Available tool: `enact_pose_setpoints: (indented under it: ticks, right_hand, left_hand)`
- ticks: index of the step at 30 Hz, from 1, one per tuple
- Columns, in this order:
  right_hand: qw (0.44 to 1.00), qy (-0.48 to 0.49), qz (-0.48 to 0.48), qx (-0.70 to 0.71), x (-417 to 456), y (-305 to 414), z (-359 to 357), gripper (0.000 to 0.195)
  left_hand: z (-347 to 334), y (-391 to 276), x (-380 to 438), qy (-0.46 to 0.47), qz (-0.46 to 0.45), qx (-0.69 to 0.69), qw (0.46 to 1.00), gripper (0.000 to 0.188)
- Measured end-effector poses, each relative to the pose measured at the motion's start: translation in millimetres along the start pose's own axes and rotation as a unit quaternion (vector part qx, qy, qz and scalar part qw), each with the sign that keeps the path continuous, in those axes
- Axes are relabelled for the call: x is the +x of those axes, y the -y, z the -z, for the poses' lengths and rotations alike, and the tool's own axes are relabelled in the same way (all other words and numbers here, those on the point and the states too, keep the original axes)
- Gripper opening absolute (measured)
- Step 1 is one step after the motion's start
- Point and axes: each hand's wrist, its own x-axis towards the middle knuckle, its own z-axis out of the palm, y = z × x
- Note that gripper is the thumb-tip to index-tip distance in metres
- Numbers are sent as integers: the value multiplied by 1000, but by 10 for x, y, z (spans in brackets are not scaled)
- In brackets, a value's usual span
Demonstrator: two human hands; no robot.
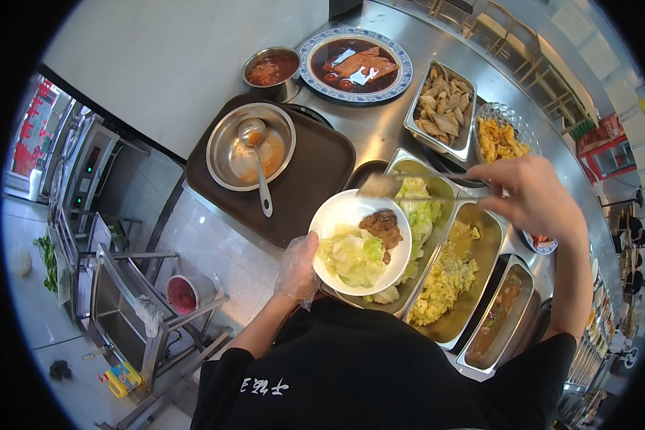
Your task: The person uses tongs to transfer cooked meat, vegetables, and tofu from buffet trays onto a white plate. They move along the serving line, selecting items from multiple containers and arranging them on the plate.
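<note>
My left hand (296, 270), in a clear plastic glove, grips the left rim of a white bowl (330, 215) that holds cooked cabbage (352, 255) and a piece of browned meat (382, 231). My right hand (527, 196) is closed on metal tongs (451, 185), blurred by motion. At the tongs' far end, over the bowl's upper edge, is a pale brown piece of food (379, 186). Under the tongs and partly behind the bowl stands a steel pan of cabbage (422, 209).
Right of the cabbage stand steel pans of scrambled egg (446, 279) and brown stew (497, 317). Sliced meat (446, 110) and fried food (500, 140) lie farther back. A brown tray (312, 204) carries a steel bowl with a spoon (260, 166). Behind stand a sauce pot (271, 70) and patterned plate (306, 64).
</note>
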Motion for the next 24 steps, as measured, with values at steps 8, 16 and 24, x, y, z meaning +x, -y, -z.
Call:
enact_pose_setpoints:
  ticks: [8, 16, 24]
  right_hand:
    - [993, -24, 66, -90, -29, 443, -125, 37]
    - [983, -99, -123, -96, -31, -41, 166, 34]
    - [937, 9, -323, -133, 332, -1242, -194, 33]
  left_hand:
    - [68, 24, 29, 50, -23, 14, 998, 54]
    - [156, 247, 46, 44, -7, 17, 999, 55]
    - [152, 445, 87, 8, -33, 19, 999, 46]
